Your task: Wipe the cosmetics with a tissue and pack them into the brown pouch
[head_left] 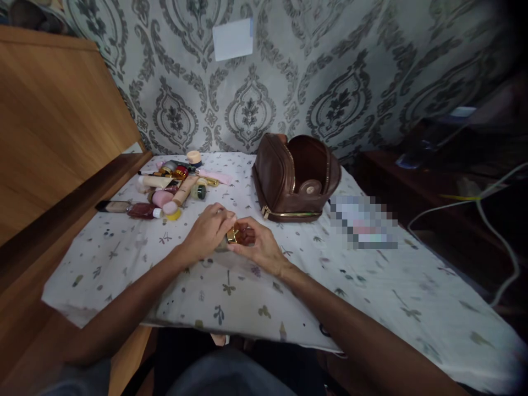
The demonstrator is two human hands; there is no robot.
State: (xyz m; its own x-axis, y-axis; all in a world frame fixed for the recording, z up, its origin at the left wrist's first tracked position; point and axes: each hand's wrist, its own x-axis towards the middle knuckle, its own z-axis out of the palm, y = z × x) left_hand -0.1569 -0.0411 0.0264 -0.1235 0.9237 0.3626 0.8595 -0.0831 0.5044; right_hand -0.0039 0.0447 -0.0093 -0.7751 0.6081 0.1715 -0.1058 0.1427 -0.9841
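Note:
Close to the front of the table, my two hands meet around a small container with a shiny gold cap (233, 236). My right hand (260, 242) pinches the gold cap between thumb and fingers. Curled over the other end, my left hand (211, 228) hides most of the container's body, so its kind is unclear. Beyond them stands a brown leather cosmetic bag (274, 184), unzipped, its dark inside showing. Left of the bag lies a pile of cosmetics, with a pink makeup sponge (162, 198), a dark red bottle (144, 211) and a small dark green jar (201, 191).
A patterned white cloth (231, 300) covers the table. Right of the bag lies a flat blurred-out item (363, 220). A wooden panel (53, 121) borders the left side; a white cable (501, 236) hangs at the right. Patterned wallpaper (247, 104) backs the table.

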